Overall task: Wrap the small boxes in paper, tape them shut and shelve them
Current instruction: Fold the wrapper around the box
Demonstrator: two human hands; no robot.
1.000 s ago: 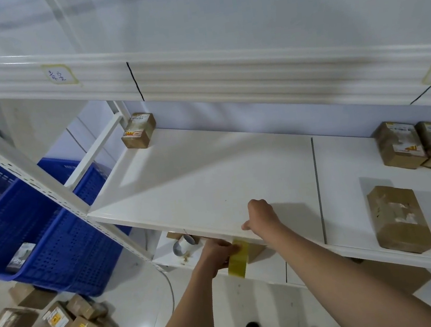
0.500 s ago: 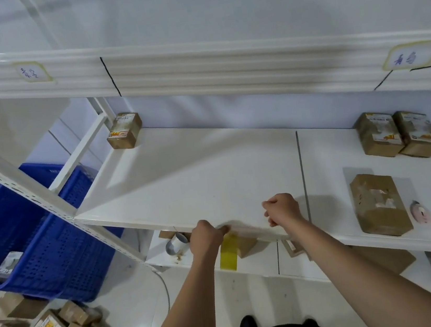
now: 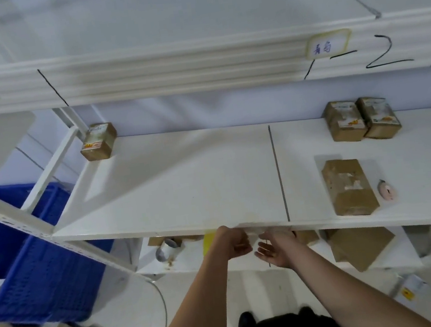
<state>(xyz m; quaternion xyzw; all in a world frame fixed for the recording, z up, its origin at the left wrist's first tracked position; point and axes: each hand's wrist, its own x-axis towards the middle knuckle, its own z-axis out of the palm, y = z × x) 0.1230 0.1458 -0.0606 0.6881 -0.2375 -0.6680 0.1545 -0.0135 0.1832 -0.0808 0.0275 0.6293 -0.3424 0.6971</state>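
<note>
Both my hands at the shelf's front edge

My left hand (image 3: 234, 241) is clenched, apparently pinching yellow tape (image 3: 210, 242); my right hand (image 3: 275, 250) hangs palm-up, fingers relaxed; a wrapped box (image 3: 349, 187) lies on the shelf (image 3: 184, 184), right of them

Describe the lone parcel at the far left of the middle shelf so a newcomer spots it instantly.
Start at the white middle shelf and follow it to its back left corner, beside the upright post. The brown paper-wrapped box there has a pale label on top. It stands alone, whereas the other back-row parcels sit as a touching pair at the right.
</note>
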